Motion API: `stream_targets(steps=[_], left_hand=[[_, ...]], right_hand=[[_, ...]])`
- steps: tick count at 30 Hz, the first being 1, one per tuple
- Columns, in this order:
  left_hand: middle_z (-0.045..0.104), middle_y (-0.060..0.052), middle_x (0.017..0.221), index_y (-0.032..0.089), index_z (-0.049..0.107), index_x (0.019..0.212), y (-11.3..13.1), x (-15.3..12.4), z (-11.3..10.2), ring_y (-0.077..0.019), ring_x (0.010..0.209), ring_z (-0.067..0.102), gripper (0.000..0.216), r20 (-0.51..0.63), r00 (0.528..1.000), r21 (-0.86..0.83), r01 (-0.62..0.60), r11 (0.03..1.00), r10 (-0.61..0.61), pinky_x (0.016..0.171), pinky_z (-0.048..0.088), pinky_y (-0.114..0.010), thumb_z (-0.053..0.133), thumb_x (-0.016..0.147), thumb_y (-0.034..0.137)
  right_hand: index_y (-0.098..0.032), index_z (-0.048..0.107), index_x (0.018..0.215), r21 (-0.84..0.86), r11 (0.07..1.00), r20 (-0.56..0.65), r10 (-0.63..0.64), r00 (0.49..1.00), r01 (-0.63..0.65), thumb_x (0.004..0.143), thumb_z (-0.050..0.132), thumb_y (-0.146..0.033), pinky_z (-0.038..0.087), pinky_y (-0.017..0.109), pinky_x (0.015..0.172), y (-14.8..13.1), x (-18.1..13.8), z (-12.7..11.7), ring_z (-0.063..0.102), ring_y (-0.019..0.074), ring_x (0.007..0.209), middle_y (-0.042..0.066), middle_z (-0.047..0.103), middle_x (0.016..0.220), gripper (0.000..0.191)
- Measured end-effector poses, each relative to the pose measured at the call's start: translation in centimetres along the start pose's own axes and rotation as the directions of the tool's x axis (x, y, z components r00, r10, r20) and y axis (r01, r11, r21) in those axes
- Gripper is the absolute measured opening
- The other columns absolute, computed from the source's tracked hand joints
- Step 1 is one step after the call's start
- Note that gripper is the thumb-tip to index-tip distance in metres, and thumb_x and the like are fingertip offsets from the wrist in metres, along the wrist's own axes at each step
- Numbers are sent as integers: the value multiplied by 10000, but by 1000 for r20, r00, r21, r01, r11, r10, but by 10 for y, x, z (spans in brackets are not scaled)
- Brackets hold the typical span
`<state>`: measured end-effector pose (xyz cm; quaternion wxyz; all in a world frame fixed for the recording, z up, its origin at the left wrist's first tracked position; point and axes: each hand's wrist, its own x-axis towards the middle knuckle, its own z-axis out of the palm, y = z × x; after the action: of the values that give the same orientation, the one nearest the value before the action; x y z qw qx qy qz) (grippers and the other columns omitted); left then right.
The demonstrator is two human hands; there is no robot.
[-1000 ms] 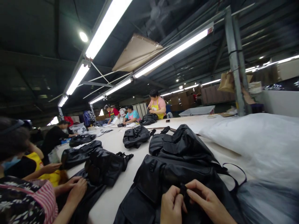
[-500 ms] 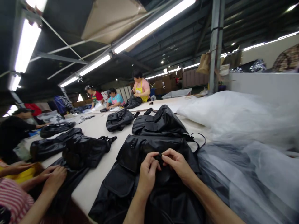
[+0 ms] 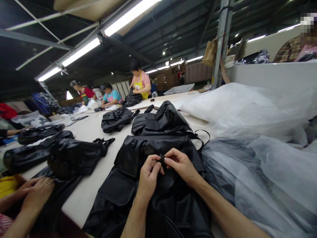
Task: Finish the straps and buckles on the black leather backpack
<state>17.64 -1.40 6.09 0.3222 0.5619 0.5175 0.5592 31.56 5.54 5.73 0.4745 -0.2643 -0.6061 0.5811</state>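
Observation:
A black backpack (image 3: pixel 153 198) with flap pockets lies in front of me on the table. Above its upper part, both my hands pinch a small black buckle (image 3: pixel 161 156) between fingertips and thumbs. My left hand (image 3: pixel 149 172) is closed on the buckle's left side, with its other fingers curled in. From the right, my right hand (image 3: pixel 182 167) grips the same piece. My fingers cover much of it, so whether it is fastened cannot be told. A similar dark clasp (image 3: pixel 133 144) sits on the bag's left flap pocket.
More black backpacks (image 3: pixel 162 118) lie on the white table (image 3: pixel 83 188), beyond and to the left. Clear plastic bags (image 3: pixel 260 168) heap up on the right. At the lower left, a co-worker's hands (image 3: pixel 37 193) rest on black material. Several other people stand around the table.
My view has turned right, so the scene sits further left and a person shows at the right edge. Both my hands keep their pinch on the buckle.

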Motion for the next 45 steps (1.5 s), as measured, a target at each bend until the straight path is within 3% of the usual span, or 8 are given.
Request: stream_targets(steps=[7,12,16,20,25,31,41,45], left_hand=[[615,-11,796,190,571,861,1,0,-4,-164,798,575,58,61,998,-64,3,998,1,795,430,-266,549,859,244],[610,-14,824,186,563,856,8,-2,-4,-171,819,567,62,84,996,-32,9,999,-6,792,429,-259,578,832,240],[556,5,784,191,562,827,8,-1,-2,-155,773,518,58,24,1000,62,-7,998,6,746,405,-244,581,844,243],[556,-9,888,199,591,821,3,-1,-3,-157,827,511,27,-39,992,115,-117,986,122,771,391,-245,581,843,189],[516,-31,1115,195,613,812,-2,-2,-7,-167,956,512,35,-100,985,-71,-148,986,140,829,391,-239,643,830,198],[513,-33,1112,182,634,759,-1,-4,-9,-181,1030,500,116,-82,993,-390,-107,915,81,908,402,-253,729,782,246],[529,-8,939,199,640,755,3,-7,-12,-154,913,498,137,24,997,-545,-44,838,68,863,411,-247,755,779,269],[540,-3,855,198,634,762,3,-8,-12,-143,855,500,114,19,993,-496,-91,864,115,828,409,-234,724,813,245]], right_hand=[[-182,583,747,45,999,40,2,999,-4,725,721,-425,451,271,599,0,-1,0,573,130,602,-14,599,664,280],[-179,592,742,71,997,72,14,997,-19,737,718,-415,447,270,609,-1,-2,-2,565,129,604,-16,599,644,268],[-179,605,758,65,998,64,0,998,-5,737,720,-392,439,262,619,1,-1,-3,539,117,619,-23,578,672,243],[-181,623,770,64,998,56,-2,998,-2,717,731,-412,437,260,603,2,-1,-3,508,112,607,-21,569,682,261],[-174,629,765,114,993,61,11,998,-18,703,743,-432,454,257,620,-3,-1,1,544,113,621,-13,589,701,289],[-167,577,737,111,987,-13,119,993,-117,680,746,-483,344,211,493,-18,-6,17,585,128,596,-12,598,616,363],[-163,568,710,140,986,0,92,996,-91,681,744,-422,337,189,461,-12,-7,18,545,104,535,-1,622,579,315],[-167,559,705,139,987,-8,89,996,-87,670,742,-400,350,186,439,-10,-6,18,541,106,513,-4,622,568,298]])
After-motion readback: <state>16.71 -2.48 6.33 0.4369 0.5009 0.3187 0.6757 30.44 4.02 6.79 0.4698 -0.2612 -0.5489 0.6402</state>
